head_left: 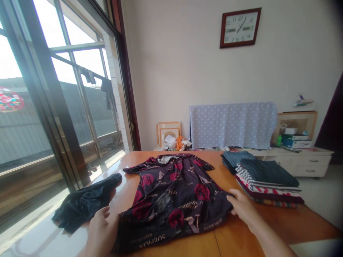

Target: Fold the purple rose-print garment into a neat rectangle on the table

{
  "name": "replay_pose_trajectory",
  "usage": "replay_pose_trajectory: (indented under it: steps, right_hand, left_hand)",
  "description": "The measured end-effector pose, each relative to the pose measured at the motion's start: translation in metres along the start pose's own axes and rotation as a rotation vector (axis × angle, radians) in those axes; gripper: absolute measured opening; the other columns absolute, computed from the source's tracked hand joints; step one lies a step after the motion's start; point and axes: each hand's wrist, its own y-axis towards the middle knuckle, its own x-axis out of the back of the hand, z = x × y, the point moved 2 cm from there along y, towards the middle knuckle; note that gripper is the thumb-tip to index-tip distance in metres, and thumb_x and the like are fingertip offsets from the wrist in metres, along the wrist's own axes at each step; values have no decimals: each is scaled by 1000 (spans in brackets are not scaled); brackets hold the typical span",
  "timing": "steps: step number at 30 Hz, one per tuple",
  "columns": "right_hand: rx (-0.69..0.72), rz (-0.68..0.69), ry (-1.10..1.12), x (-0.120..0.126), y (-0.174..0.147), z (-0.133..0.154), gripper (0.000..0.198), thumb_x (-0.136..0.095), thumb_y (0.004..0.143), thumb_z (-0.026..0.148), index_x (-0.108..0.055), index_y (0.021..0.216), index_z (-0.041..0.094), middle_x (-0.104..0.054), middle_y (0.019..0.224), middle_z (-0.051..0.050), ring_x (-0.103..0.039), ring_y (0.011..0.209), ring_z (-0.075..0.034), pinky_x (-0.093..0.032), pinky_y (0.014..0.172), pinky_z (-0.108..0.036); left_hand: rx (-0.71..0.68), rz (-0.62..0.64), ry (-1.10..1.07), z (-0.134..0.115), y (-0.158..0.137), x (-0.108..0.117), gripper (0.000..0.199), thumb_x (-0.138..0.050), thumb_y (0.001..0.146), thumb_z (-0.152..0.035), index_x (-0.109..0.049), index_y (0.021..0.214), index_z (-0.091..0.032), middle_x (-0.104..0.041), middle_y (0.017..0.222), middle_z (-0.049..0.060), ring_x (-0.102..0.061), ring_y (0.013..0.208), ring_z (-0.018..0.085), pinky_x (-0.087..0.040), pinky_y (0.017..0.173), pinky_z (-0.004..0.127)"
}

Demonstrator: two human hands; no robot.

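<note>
A dark short-sleeved shirt (184,194) with red round prints and pale lettering lies spread on the table, its collar at the far end and its hem toward me. My right hand (239,207) pinches the hem's right corner between thumb and fingers. At the left edge of the hem is my left hand (102,226), its fingers curled in against the cloth; the fingertips are partly hidden. Just beyond my left hand rests a crumpled black garment (87,201), apart from the shirt.
A stack of folded clothes (268,178) stands on the wooden table (203,244) at the right. Behind the table are a low white cabinet (308,162), a polka-dot cloth (233,125) and picture frames (168,130). A glass sliding door (57,107) runs along the left.
</note>
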Motion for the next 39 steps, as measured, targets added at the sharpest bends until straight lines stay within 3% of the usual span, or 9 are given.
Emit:
replay_pose_trajectory:
  steps: [4, 11, 16, 20, 25, 28, 33, 36, 39]
  right_hand:
    - [43, -4, 34, 8, -3, 0, 48, -58, 74, 41, -64, 116, 18, -68, 73, -2, -59, 54, -16, -48, 52, -28]
    - [44, 14, 29, 6, -18, -1, 58, -60, 72, 35, -59, 127, 18, -61, 61, 5, -57, 51, -16, -47, 53, -28]
    - [52, 60, 105, 9, -31, 14, 32, -61, 72, 36, -66, 98, 19, -64, 64, 2, -55, 48, -13, -39, 48, -24]
    - [65, 64, 231, 32, -40, 25, 30, -62, 76, 47, -65, 93, 21, -65, 67, 2, -61, 55, -15, -37, 48, -23]
    - [141, -31, -90, 62, -48, 12, 20, -57, 80, 42, -65, 78, 24, -67, 67, 0, -64, 68, -20, -45, 59, -27]
    - [171, -63, -282, 69, -48, -5, 20, -52, 83, 36, -68, 87, 25, -73, 85, -2, -67, 81, -22, -48, 71, -30]
    - [284, -46, -624, 61, -45, -22, 44, -58, 74, 23, -68, 116, 27, -70, 122, -7, -62, 112, -28, -45, 91, -35]
    - [346, 18, -643, 50, -44, -21, 35, -58, 74, 23, -73, 105, 27, -72, 114, -6, -62, 111, -28, -44, 91, -35]
    - [361, 87, -382, 40, -44, -11, 22, -52, 82, 32, -71, 90, 24, -74, 96, -4, -66, 94, -24, -46, 81, -31]
  left_hand:
    - [-148, -9, 373, -31, -27, 2, 45, -53, 85, -52, -65, 120, -25, -60, 136, 15, -50, 130, 44, -39, 104, 61]
    - [-700, 530, 31, -85, -105, -50, 30, -57, 90, -41, -70, 112, -26, -70, 112, 8, -61, 109, 27, -46, 97, 36]
    - [-708, 601, 123, -97, -122, -68, 17, -54, 88, -25, -70, 88, -22, -65, 98, 9, -60, 97, 25, -44, 87, 34]
    - [-634, 657, -57, -86, -105, -56, 15, -48, 87, -26, -60, 79, -21, -62, 87, 5, -59, 86, 21, -44, 79, 31]
    - [-473, 849, -97, -71, -86, -31, 27, -52, 89, -41, -53, 71, -21, -52, 69, -2, -50, 68, 16, -37, 63, 26]
    - [-484, 801, -19, -76, -89, -26, 33, -53, 90, -49, -54, 72, -21, -52, 67, -3, -49, 65, 15, -32, 59, 25]
    - [-627, 753, 1, -97, -117, -37, 17, -55, 89, -35, -61, 81, -21, -63, 77, 0, -57, 74, 17, -36, 66, 25]
    - [-708, 729, 15, -106, -136, -47, 10, -60, 84, -31, -64, 84, -22, -67, 87, 3, -60, 84, 21, -39, 74, 28]
    - [-758, 752, -38, -117, -153, -59, 14, -65, 82, -32, -68, 93, -24, -69, 100, 5, -61, 98, 25, -40, 85, 32]
